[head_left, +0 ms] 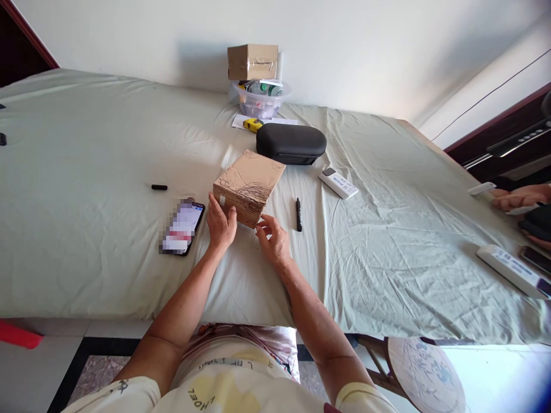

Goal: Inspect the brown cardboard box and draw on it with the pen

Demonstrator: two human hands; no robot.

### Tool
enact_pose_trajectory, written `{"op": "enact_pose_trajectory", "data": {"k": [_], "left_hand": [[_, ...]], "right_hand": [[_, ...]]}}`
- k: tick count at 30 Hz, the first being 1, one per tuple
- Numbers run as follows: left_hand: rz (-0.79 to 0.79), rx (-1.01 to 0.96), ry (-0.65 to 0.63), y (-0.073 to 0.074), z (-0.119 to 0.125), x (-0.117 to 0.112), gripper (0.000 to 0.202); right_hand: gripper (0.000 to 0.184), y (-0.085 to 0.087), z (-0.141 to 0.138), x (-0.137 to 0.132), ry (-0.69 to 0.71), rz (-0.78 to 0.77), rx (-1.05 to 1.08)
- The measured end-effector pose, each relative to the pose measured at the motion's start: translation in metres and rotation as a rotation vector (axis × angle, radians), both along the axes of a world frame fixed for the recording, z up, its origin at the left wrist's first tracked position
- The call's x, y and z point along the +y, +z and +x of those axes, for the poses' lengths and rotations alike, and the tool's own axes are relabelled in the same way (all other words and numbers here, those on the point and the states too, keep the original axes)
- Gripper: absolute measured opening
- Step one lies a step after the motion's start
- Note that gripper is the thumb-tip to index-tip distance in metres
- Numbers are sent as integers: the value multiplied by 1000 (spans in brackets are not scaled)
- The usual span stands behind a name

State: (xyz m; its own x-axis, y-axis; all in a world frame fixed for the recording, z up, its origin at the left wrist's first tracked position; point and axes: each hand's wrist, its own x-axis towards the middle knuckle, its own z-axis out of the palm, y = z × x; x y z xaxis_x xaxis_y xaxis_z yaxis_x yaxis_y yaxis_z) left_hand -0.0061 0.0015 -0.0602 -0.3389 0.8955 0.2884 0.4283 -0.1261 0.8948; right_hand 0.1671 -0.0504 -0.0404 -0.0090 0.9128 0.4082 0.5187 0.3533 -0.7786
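Note:
A small cardboard box [249,184] covered in dark scribbles lies on the pale green sheet [86,241] in front of me. My left hand [221,226] rests flat against its near left side, fingers together and touching the cardboard. My right hand [272,240] hovers by the box's near right corner with its fingers loosely curled and nothing in them; I cannot tell whether they touch the box. A black marker [298,214] lies just right of that hand. A phone [182,227] with a lit screen lies to the left of my left hand.
Behind the box lie a black oval case [291,143], a white remote [338,183], a yellow tape measure [253,124] and a clear tub [260,101] topped by a second cardboard box [252,61]. Another person's hand [520,198] is at the right edge near a second remote [512,269]. A small black cap [159,187] lies left.

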Motion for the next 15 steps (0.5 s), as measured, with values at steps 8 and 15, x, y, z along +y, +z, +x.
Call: {"op": "enact_pose_trajectory", "data": {"k": [8, 15], "left_hand": [[-22, -140, -26, 6, -10, 6, 60], [212, -65, -152, 19, 8, -12, 63]], "right_hand": [[19, 1, -8, -7, 146, -35, -110], [39, 1, -15, -11, 313, 30, -197]]}}
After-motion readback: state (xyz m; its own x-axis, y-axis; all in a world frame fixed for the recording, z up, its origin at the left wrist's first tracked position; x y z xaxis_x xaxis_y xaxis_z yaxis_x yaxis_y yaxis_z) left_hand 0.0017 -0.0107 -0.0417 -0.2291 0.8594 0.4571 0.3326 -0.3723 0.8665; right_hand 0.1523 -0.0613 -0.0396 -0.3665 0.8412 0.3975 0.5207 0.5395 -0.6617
